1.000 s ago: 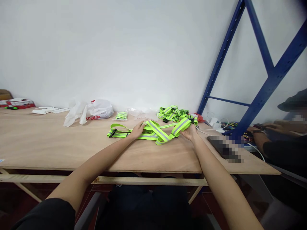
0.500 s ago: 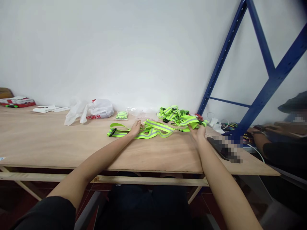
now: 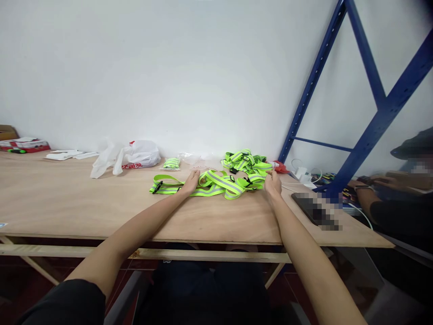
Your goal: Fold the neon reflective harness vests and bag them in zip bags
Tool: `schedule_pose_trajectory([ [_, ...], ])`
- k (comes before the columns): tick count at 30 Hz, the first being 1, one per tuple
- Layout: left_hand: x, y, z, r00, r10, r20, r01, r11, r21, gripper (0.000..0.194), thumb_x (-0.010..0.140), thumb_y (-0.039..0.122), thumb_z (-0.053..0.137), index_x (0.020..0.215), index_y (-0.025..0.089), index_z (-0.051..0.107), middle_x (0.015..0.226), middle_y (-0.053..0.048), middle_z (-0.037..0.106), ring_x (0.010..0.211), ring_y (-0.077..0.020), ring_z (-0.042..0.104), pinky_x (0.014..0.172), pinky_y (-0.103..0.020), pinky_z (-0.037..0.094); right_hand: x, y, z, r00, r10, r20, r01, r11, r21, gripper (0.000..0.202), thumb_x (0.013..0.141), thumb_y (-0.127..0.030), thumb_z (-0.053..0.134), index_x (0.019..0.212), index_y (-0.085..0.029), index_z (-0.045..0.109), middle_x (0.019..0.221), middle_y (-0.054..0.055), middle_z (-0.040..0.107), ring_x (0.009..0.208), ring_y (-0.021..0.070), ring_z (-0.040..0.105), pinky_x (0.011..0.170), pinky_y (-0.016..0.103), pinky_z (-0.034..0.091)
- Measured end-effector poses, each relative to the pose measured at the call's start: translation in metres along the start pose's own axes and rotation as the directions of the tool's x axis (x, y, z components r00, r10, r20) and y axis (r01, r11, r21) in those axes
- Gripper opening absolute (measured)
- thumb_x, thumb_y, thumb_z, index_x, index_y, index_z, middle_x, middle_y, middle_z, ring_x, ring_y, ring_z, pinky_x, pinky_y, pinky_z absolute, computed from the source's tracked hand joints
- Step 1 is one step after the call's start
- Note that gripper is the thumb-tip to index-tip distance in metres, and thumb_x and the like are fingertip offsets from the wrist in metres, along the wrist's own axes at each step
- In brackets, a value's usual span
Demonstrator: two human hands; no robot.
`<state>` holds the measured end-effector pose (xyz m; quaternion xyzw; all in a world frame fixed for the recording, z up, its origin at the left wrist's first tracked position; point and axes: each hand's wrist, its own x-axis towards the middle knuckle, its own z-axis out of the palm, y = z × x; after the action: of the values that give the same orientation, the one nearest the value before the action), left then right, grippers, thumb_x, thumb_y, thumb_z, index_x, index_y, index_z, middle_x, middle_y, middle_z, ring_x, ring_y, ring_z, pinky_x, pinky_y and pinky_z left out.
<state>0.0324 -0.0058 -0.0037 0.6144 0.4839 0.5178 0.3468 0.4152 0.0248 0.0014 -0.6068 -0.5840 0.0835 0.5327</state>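
A neon-yellow reflective strap [image 3: 216,187] with grey stripes and black buckles lies in loose loops on the wooden table. My left hand [image 3: 191,181] is closed on its left part; the fingertips are partly hidden behind the band. One loop with a black buckle [image 3: 157,187] sticks out to the left of that hand. At the strap's right end, my right hand [image 3: 272,183] has its fingers closed on the band. Just behind lies a heap of similar straps [image 3: 245,160], touching or nearly touching the one I hold. A clear packet with a folded strap [image 3: 172,163] rests farther left.
A white plastic bag [image 3: 142,154], white papers [image 3: 67,154] and a red-white box [image 3: 25,145] stand along the wall. To the right are a dark flat object [image 3: 306,207], white cables, and a blue metal frame [image 3: 365,144]. Another person's arm [image 3: 367,201] rests beyond it.
My right hand has moved left and a little nearer, bringing the strap's right end inward. The band now bunches in tighter loops between my hands. My left hand stays nearly in place.
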Motion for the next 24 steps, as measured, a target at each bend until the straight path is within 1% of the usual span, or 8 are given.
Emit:
schedule_pose_trajectory([
  [2,-0.005,0.003,0.000,0.995,0.072,0.067,-0.080,0.990,0.115,0.057,0.097,0.060,0.037,0.132,0.018,0.053,0.119,-0.010,0.070,0.124,-0.0277,0.057,0.109,-0.040,0.040,-0.002,-0.005,0.002,0.997,-0.042,-0.064,0.041,0.999,-0.019,0.045,0.078,-0.024,0.041,0.120,-0.020,0.058,0.127,0.013,0.059,0.119,0.0299,0.053,0.107,0.047,0.039],
  [6,-0.011,0.005,0.004,0.960,0.114,0.254,-0.174,0.958,0.228,0.070,0.094,0.066,0.038,0.147,0.020,0.042,0.131,-0.011,0.066,0.127,-0.0291,0.057,0.109,-0.040,0.039,-0.005,-0.015,0.010,0.981,-0.190,-0.029,0.186,0.977,-0.099,0.038,0.070,-0.021,0.052,0.108,-0.022,0.062,0.115,0.010,0.063,0.108,0.0279,0.057,0.101,0.044,0.044],
  [9,-0.012,0.003,0.007,0.942,0.107,0.318,-0.220,0.912,0.345,0.080,0.089,0.072,0.043,0.150,0.021,0.039,0.148,-0.014,0.052,0.137,-0.0339,0.047,0.115,-0.045,0.030,-0.006,-0.013,0.012,0.995,-0.099,-0.010,0.096,0.980,-0.177,0.030,0.070,-0.023,0.056,0.099,-0.022,0.063,0.107,0.010,0.065,0.103,0.0286,0.058,0.098,0.045,0.045],
  [12,-0.012,0.000,0.009,0.934,0.106,0.341,-0.259,0.859,0.441,0.082,0.087,0.075,0.044,0.149,0.022,0.040,0.155,-0.016,0.042,0.145,-0.0373,0.035,0.119,-0.054,0.017,-0.007,-0.005,0.009,0.997,-0.016,0.079,0.030,0.983,-0.179,0.028,0.068,-0.020,0.056,0.094,-0.022,0.066,0.100,0.009,0.069,0.099,0.0287,0.062,0.097,0.045,0.045],
  [16,-0.012,-0.002,0.010,0.943,0.048,0.331,-0.223,0.827,0.516,0.086,0.084,0.078,0.045,0.148,0.022,0.041,0.154,-0.019,0.042,0.146,-0.0415,0.029,0.116,-0.065,0.006,-0.010,0.002,0.007,0.968,-0.054,0.243,0.089,0.987,-0.136,0.036,0.060,-0.011,0.053,0.089,-0.023,0.071,0.099,0.006,0.074,0.097,0.0271,0.066,0.095,0.040,0.048],
  [19,-0.011,-0.002,0.008,0.952,-0.005,0.305,-0.176,0.807,0.563,0.091,0.081,0.080,0.047,0.149,0.021,0.041,0.158,-0.020,0.035,0.148,-0.0435,0.025,0.115,-0.067,0.004,-0.010,0.002,0.008,0.935,-0.080,0.347,0.136,0.981,-0.139,0.039,0.054,-0.008,0.056,0.086,-0.023,0.073,0.097,0.005,0.076,0.097,0.0280,0.066,0.095,0.040,0.049],
  [22,-0.009,-0.003,0.003,0.952,-0.058,0.299,-0.148,0.770,0.621,0.093,0.080,0.082,0.046,0.150,0.021,0.042,0.161,-0.019,0.029,0.149,-0.0441,0.019,0.115,-0.068,0.003,-0.007,-0.002,0.006,0.920,-0.098,0.379,0.177,0.968,-0.180,0.033,0.055,-0.010,0.063,0.084,-0.023,0.073,0.096,0.007,0.075,0.097,0.0308,0.065,0.097,0.043,0.047],
  [24,-0.008,-0.005,-0.001,0.950,-0.087,0.300,-0.139,0.741,0.656,0.095,0.080,0.083,0.044,0.151,0.020,0.041,0.162,-0.019,0.025,0.150,-0.0449,0.015,0.114,-0.070,0.002,-0.006,-0.007,0.002,0.925,-0.116,0.363,0.201,0.957,-0.207,0.034,0.059,-0.015,0.067,0.092,-0.024,0.072,0.104,0.009,0.073,0.103,0.0333,0.063,0.100,0.047,0.044],
])
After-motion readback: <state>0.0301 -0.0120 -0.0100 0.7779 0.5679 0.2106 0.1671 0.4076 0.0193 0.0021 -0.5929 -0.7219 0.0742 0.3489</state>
